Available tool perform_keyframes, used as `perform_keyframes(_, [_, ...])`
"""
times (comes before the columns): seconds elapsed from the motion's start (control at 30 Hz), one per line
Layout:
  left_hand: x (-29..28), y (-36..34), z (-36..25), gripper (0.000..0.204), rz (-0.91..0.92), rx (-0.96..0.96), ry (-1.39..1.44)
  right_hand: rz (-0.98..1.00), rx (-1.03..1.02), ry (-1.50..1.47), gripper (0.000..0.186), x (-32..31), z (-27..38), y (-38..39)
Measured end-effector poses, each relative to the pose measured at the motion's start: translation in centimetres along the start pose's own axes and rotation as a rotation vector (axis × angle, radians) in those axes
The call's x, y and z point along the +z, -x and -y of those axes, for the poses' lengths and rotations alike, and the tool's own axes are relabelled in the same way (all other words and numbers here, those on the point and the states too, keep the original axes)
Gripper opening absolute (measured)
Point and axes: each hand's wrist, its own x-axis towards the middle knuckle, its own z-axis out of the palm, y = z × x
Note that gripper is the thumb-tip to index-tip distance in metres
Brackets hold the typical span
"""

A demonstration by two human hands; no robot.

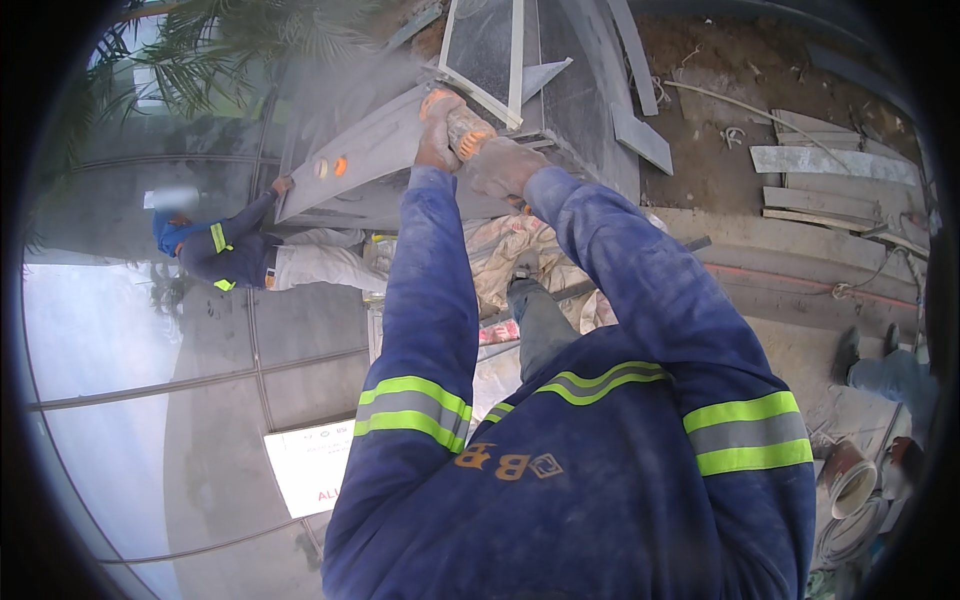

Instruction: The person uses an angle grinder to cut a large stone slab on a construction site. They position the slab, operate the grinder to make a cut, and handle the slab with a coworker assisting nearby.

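Both my arms reach forward to a dusty orange power tool, an angle grinder by its look. My left hand is closed round its front end, and my right hand grips its rear end. The tool's head and disc are hidden by my left hand and dust. It is held at the edge of a large grey slab, next to a pale-framed dark panel. Pale dust spreads to the left of the tool. Two small discs, one white and one orange, show on the slab.
A co-worker on the left has a hand on the slab's far left end. Crumpled sacking lies below the slab near my leg. Loose strips lie on dirt at right. A bucket and another person's legs are at lower right.
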Motion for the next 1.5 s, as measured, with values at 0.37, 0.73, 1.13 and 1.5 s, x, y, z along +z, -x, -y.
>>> perform_keyframes(0.37, [-0.8, -1.5, -0.6, 0.020, -0.010, -0.028, -0.020, 0.045, 0.099, -0.107, 0.028, -1.1, 1.1, -0.9])
perform_keyframes(0.73, [1.6, 1.2, -0.2, 0.023, 0.038, 0.126, -0.007, 0.086, 0.159, -0.135, 0.027, -3.3, 2.1, 2.3])
perform_keyframes(1.13, [1.4, 1.3, 0.4, 0.020, 0.021, 0.117, 0.016, 0.006, 0.086, -0.044, 0.031, -1.7, 0.7, 1.8])
perform_keyframes(1.5, [1.5, 1.2, -0.9, 0.021, 0.024, 0.026, 0.007, 0.061, 0.159, -0.235, 0.029, -2.4, 1.3, 0.6])
